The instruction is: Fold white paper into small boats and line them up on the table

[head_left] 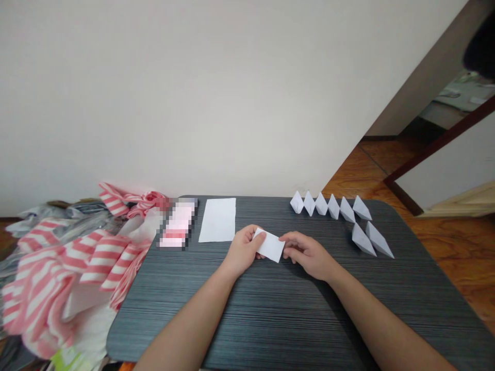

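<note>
A small folded piece of white paper point(271, 246) is held above the table. My left hand point(244, 251) pinches its left end, thumb on top and the other fingers behind it. My right hand point(309, 253) is at the paper's right edge, its index fingertip touching or nearly touching the corner. Thumb and bent fingers of that hand are apart, with no grip visible. Flat on the table, left of my hands, lies a white paper sheet point(218, 220). To the right stand several folded white paper shapes with pointed ends point(333, 207), most in a row, two point(363, 240) nearer me.
The dark table point(270, 319) has ribbed grain and rounded corners. A pixelated pink item point(178, 222) lies at its left edge. Beyond that edge, red-and-white striped cloth point(50, 288) is heaped. A pale wall point(232, 103) rises behind; wooden floor point(464, 247) shows at right.
</note>
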A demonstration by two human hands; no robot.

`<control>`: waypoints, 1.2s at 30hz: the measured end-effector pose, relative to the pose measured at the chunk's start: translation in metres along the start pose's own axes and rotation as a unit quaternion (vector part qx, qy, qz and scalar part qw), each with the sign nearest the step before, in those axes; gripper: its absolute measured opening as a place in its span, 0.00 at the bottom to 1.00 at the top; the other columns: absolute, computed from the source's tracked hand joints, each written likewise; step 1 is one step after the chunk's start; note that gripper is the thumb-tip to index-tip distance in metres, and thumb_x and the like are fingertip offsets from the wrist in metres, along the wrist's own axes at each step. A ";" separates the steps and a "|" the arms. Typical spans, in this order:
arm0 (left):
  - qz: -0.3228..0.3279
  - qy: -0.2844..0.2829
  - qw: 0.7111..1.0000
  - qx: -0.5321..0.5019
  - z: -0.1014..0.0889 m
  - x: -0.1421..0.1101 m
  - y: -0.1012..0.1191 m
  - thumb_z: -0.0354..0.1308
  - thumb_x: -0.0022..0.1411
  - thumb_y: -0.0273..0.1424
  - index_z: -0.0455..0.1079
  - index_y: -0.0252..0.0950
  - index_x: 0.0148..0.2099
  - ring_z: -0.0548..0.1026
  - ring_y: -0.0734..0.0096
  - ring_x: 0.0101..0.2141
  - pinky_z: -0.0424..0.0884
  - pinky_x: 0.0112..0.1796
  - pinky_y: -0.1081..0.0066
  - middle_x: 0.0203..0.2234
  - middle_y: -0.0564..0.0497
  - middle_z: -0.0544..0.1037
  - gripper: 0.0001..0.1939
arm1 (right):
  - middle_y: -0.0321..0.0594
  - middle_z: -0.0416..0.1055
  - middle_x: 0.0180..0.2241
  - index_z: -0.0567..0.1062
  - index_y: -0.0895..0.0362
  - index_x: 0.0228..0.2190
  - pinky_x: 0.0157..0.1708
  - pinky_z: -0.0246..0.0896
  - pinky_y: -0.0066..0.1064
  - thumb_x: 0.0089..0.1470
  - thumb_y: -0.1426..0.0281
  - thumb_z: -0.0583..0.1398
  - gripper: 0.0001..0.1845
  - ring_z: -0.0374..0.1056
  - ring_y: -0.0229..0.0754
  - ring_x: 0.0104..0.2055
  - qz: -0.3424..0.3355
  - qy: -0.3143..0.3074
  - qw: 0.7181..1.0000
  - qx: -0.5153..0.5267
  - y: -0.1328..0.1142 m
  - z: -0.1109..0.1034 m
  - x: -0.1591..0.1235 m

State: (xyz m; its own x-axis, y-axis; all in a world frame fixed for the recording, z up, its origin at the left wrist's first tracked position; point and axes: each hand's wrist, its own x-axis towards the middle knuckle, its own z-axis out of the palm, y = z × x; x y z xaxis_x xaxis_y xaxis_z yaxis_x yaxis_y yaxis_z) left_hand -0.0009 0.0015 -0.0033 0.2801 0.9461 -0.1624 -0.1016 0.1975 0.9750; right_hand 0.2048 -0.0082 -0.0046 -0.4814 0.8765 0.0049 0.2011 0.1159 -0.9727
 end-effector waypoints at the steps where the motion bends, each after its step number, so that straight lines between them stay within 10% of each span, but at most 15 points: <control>1: 0.000 -0.001 1.000 0.000 0.000 0.000 0.000 0.52 0.60 0.40 0.62 0.33 0.36 0.65 0.79 0.18 0.61 0.18 0.79 0.19 0.55 0.68 0.13 | 0.37 0.70 0.28 0.68 0.55 0.44 0.25 0.60 0.27 0.56 0.72 0.56 0.12 0.64 0.35 0.26 -0.002 -0.003 1.000 -0.008 0.000 0.000 0.000; 36: 0.041 -0.057 0.979 0.190 0.005 -0.011 0.015 0.51 0.60 0.38 0.69 0.33 0.38 0.66 0.76 0.24 0.60 0.25 0.77 0.24 0.53 0.70 0.13 | 0.32 0.66 0.18 0.70 0.57 0.29 0.22 0.56 0.26 0.56 0.66 0.56 0.08 0.63 0.35 0.21 0.016 0.067 0.990 -0.123 -0.007 0.000 0.004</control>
State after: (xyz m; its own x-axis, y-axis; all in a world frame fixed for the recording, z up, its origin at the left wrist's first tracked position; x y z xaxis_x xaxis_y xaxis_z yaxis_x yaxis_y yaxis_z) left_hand -0.0005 -0.0068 0.0137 0.3924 0.9159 -0.0841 0.2286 -0.0085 0.9735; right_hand 0.2013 -0.0056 0.0024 -0.3566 0.9340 0.0213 0.4235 0.1819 -0.8874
